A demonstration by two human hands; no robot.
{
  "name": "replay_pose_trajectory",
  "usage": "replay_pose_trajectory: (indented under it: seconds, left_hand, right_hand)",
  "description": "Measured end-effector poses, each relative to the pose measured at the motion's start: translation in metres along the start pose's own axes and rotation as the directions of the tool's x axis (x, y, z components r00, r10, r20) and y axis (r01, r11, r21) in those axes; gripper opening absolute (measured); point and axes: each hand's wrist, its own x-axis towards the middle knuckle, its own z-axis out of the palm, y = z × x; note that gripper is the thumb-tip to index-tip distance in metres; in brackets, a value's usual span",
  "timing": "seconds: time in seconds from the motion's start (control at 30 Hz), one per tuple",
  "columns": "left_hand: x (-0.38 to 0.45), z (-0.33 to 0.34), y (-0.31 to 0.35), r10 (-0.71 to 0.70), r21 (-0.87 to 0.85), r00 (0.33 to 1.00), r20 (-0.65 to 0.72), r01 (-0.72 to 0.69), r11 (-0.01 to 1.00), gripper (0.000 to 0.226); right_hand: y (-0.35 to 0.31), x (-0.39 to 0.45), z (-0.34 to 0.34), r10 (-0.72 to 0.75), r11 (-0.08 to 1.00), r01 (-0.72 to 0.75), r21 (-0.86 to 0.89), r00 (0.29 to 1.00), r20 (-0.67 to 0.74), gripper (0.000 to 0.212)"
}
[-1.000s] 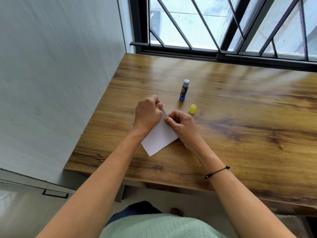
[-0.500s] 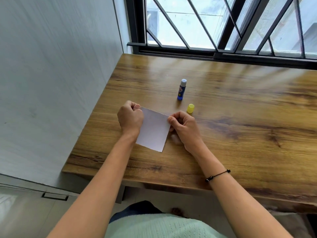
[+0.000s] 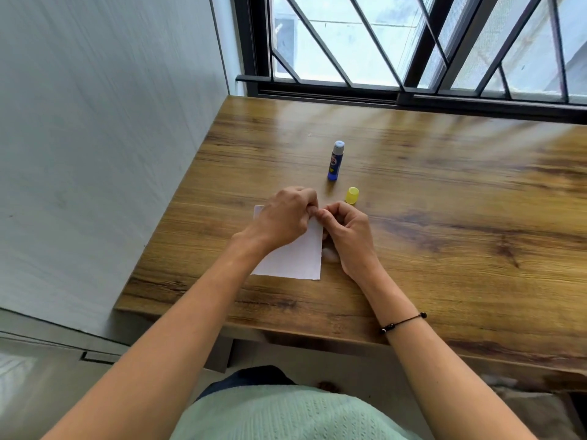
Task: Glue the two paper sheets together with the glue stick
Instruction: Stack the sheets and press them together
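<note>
White paper (image 3: pixel 297 258) lies flat on the wooden table (image 3: pixel 444 217) near its front left. My left hand (image 3: pixel 282 217) lies over the paper's far part, fingers curled, its fingertips at the far right corner. My right hand (image 3: pixel 346 230) meets it there, thumb and fingers pinching at that same corner. Whether one or two sheets lie there cannot be told. The blue glue stick (image 3: pixel 335 161) stands uncapped beyond the hands. Its yellow cap (image 3: pixel 352 195) sits on the table just right of it, close to my right hand.
A grey wall (image 3: pixel 111 138) runs along the table's left edge. A window with black bars (image 3: pixel 413 58) spans the far side. The table's front edge is close below the paper.
My left hand moved from the paper's left edge to its far right corner, meeting my right hand. The paper now lies squarer to the table's edge.
</note>
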Motion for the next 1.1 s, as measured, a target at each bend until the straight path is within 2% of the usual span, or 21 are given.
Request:
replay_pose_trajectory:
  seconds: [0.17,0.27,0.33,0.53,0.63,0.77,0.93,1.03,1.1]
  left_hand:
    - [0.008,-0.004,0.003,-0.075,-0.020,0.990,-0.123,0.073,0.997,0.017]
    - [0.014,-0.017,-0.001,-0.189,-0.079,0.941,-0.279,0.174,0.982,0.019]
    - [0.016,-0.025,-0.007,-0.259,-0.125,0.908,-0.328,0.230,0.965,0.019]
    - [0.010,-0.019,-0.012,-0.408,-0.247,0.854,-0.324,0.340,0.907,0.020]
    - [0.006,-0.013,-0.014,-0.487,-0.314,0.827,-0.281,0.401,0.861,0.019]
    - [0.000,-0.008,-0.016,-0.485,-0.329,0.847,-0.219,0.404,0.854,0.015]
    - [-0.006,-0.004,-0.018,-0.456,-0.381,0.883,-0.114,0.385,0.841,0.010]
    - [-0.009,-0.001,-0.019,-0.472,-0.427,0.872,-0.131,0.380,0.820,0.012]
    - [-0.009,0.002,-0.019,-0.505,-0.455,0.843,-0.182,0.384,0.804,0.016]
  right_hand:
    - [0.000,0.000,0.002,0.024,0.998,-0.026,-0.059,0.999,-0.027,0.016]
    - [-0.001,-0.004,0.003,-0.018,0.986,0.006,-0.164,0.997,-0.076,0.017]
    - [0.000,-0.007,0.003,-0.032,0.983,0.019,-0.184,0.997,-0.067,0.016]
    - [-0.001,-0.009,0.002,-0.033,0.986,0.019,-0.167,0.996,-0.081,0.017]
    - [-0.001,-0.009,0.002,-0.036,0.983,0.016,-0.180,0.993,-0.113,0.015]
    - [0.000,-0.007,0.003,0.016,0.995,-0.037,-0.089,0.975,-0.221,0.018]
    - [-0.005,0.001,0.005,0.043,0.994,-0.074,-0.078,0.939,-0.341,0.017]
    - [-0.009,0.003,0.007,0.039,0.993,-0.077,-0.087,0.927,-0.373,0.012]
    - [-0.009,0.002,0.007,0.029,0.991,-0.072,-0.109,0.935,-0.354,0.002]
